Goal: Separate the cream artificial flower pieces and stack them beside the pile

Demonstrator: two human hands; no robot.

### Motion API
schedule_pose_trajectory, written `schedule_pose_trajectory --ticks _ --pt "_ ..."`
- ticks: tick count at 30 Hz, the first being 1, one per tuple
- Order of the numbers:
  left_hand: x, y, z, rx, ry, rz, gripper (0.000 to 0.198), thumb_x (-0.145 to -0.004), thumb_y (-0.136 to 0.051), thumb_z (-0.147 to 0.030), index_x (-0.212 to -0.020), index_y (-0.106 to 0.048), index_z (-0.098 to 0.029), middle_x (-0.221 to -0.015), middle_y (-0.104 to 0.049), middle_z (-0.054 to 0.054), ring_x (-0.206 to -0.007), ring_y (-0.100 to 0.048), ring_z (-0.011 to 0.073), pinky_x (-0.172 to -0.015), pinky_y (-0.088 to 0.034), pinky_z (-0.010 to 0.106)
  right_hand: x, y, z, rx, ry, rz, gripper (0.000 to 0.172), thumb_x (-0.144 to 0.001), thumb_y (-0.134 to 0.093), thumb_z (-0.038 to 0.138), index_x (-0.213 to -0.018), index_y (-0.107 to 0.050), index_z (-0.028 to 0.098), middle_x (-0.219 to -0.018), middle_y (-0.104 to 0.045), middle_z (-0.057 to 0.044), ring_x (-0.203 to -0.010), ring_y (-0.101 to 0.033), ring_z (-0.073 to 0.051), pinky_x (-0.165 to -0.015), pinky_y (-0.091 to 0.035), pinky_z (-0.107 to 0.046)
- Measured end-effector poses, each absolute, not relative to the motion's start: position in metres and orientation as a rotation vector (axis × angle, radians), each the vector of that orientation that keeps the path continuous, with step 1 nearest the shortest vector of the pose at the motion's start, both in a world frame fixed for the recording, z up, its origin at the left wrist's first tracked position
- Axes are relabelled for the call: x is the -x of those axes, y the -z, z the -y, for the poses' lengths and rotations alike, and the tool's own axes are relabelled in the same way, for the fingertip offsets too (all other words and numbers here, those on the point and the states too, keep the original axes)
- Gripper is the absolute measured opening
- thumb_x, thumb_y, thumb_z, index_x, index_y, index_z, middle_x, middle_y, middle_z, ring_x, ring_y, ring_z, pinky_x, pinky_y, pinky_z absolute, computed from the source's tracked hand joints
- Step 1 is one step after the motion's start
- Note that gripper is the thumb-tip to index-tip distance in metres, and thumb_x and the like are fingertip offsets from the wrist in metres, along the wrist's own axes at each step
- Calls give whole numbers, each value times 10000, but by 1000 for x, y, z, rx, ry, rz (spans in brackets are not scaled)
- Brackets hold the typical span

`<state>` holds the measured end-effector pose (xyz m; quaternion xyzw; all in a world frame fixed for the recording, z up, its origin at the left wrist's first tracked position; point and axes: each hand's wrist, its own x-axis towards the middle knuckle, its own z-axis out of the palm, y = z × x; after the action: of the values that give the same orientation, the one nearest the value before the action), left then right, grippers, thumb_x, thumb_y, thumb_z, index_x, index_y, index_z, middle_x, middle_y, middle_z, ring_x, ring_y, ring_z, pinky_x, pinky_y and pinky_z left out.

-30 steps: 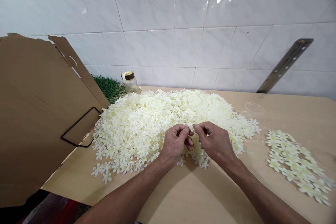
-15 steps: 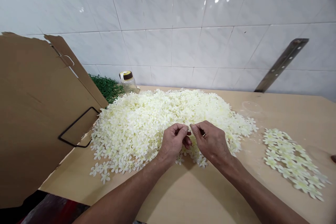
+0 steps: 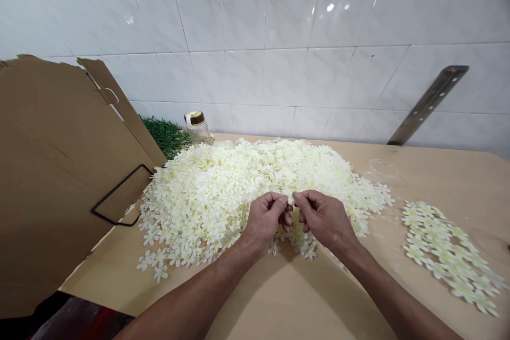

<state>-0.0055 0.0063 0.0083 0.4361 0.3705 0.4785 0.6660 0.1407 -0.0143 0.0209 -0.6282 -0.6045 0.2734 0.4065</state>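
1. As you work over the broad table (image 3: 430, 170), a brown cardboard (image 3: 59, 170) stands at its left end, well apart from your fingers.
2. Before you is the main stock: a pile of flowers (image 3: 223, 186), white with pale yellow-green, heaped across the middle of the table, with a few loose at its near left edge.
3. To your right, well apart from the pile, a patch of flowers (image 3: 446, 249) lies spread nearly flat, with small gaps in it.
4. Your left hand (image 3: 263, 218) and right hand (image 3: 326, 218) meet over the near side of the pile, almost touching, each with thumb and forefinger pinched together.
5. Whether a flower sits in either pinch, you cannot tell from this view; it is too small against the white behind.
6. The step in hand looks like close two-handed fingertip work on a small piece. Your next move seems to call for level, steady hands and a light pinch, since thin petals would likely crease.
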Motion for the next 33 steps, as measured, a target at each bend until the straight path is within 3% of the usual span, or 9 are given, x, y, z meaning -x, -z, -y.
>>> schedule_pose_trajectory --ticks 6,12,17,25,33 --pt "7 -10 -4 -1009 -1099 -837 290 -828 -667 -414 -757 -608 -139 -525 -586 9 -446 -504 110 -469 -430 230 -140 -23 17 1419 -752 1488 336 -856 -632 521 -933 -691 199 -819 -711 -58 -546 -639 -159 -423 -511 -242" --pt "9 -8 -6 -971 -1075 -821 277 -836 -662 -399 -774 -618 -133 -532 -586 10 -454 -498 103 -482 -418 225 -142 -15 14 1359 -467 1649 250 -891 -629 437 -947 -747 224 -868 -747 -49 -531 -646 -143 -478 -520 -254" --pt "8 -10 -6 -913 -1045 -804 284 -818 -677 -405 -758 -612 -135 -528 -581 11 -451 -498 101 -481 -409 222 -140 -20 14 1278 -146 1754 179 -914 -623 344 -858 -748 228 -801 -741 -21 -664 -680 -148 -616 -523 -246" --pt "7 -14 -5 -833 -1025 -745 336 -762 -744 -431 -739 -626 -116 -679 -625 44 -494 -526 89 -465 -412 216 -141 -16 14 1390 -142 1739 274 -963 -532 354 -809 -700 201 -585 -652 17 -503 -607 -122 -538 -454 -227" --pt "7 -13 -4 -927 -1042 -807 304 -747 -773 -381 -828 -670 -107 -613 -608 24 -502 -530 102 -471 -432 219 -144 -18 14 1388 -30 1746 288 -948 -549 366 -785 -717 198 -693 -707 -21 -593 -635 -142 -579 -442 -235"
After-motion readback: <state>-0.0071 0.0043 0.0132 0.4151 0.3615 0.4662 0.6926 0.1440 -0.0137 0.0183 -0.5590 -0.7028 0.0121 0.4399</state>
